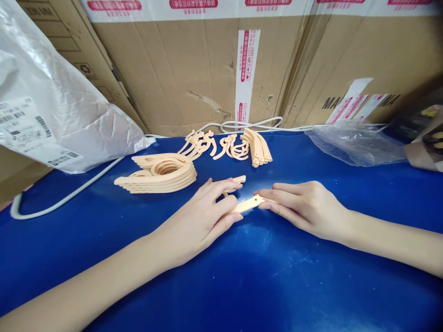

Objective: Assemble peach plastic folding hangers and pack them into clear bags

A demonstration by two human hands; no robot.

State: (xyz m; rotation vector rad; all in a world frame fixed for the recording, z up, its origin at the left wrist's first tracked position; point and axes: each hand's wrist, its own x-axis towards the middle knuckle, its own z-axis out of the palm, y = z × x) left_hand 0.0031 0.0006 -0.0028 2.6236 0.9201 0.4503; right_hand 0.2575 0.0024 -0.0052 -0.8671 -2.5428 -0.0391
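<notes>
Low over the blue table, my left hand is closed on a beige plastic folding hanger, part of which shows above its fingers. My fingers cover much of its shape. At its right end, near a small round hole, my right hand pinches a thin beige piece against it between thumb and fingers. Beyond my left hand lies a neat stack of beige hanger bodies. Behind both hands are loose beige hooks, more curved hooks and a bundle of hanger arms.
Cardboard boxes stand along the back edge of the blue table. A silver-white mailing bag leans at the left, with a white cable beside it. Clear plastic film lies at the right rear.
</notes>
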